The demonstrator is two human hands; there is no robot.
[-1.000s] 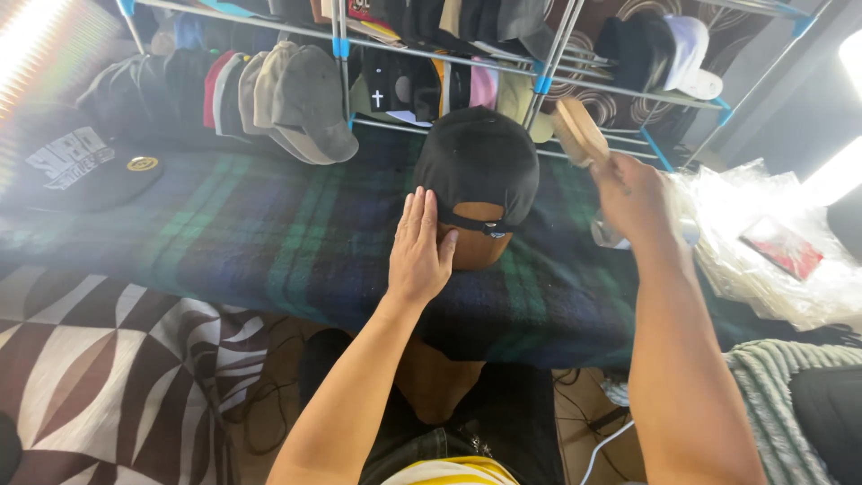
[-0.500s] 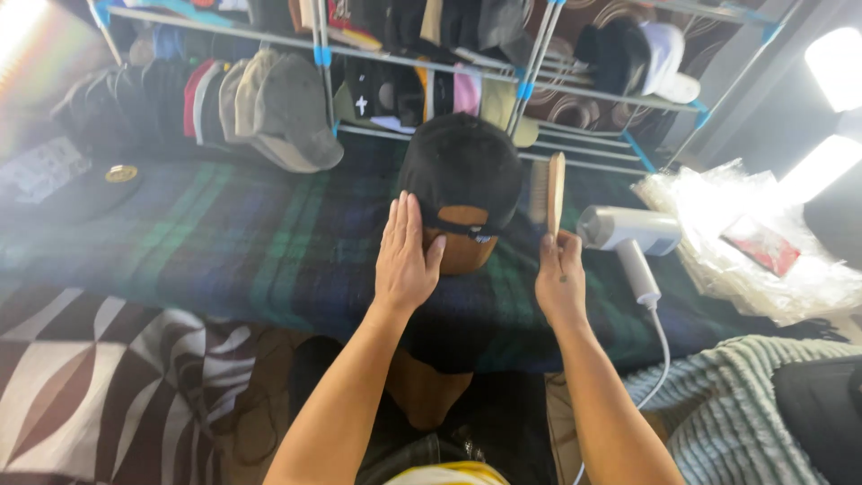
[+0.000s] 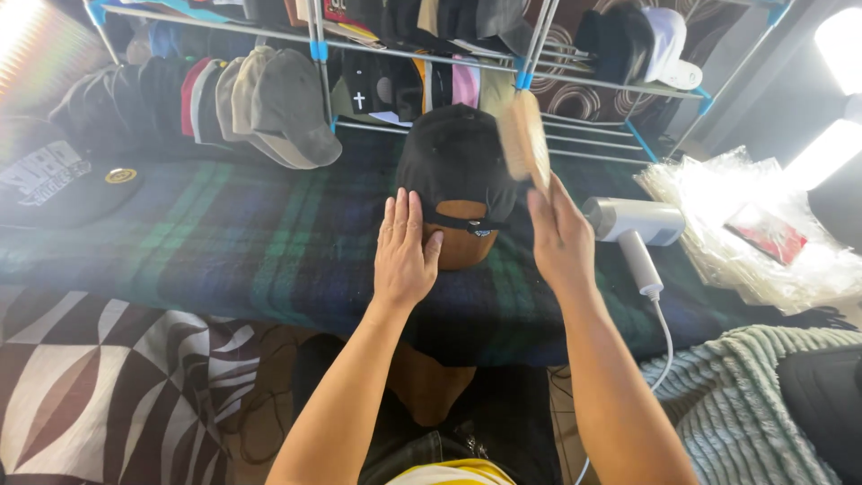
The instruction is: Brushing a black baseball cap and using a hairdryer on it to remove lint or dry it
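Note:
A black cap (image 3: 456,162) sits on a brown rounded form (image 3: 460,242) on a surface covered with a dark green and blue plaid cloth (image 3: 251,242). My left hand (image 3: 404,247) lies flat, fingers together, against the cap's back left and the form. My right hand (image 3: 558,235) holds a wooden brush (image 3: 524,139) upright against the cap's right side; the brush is blurred.
A white handheld steamer (image 3: 634,224) with a cord lies right of my right hand. A metal rack (image 3: 431,54) of several caps stands behind. Clear plastic bags (image 3: 754,233) lie at the right, a black printed cap (image 3: 63,180) at the left, a patterned rug (image 3: 99,386) below.
My right hand came down from the upper right to the cap's right side and now lifts the brush against the cap. The left hand stayed on the cap.

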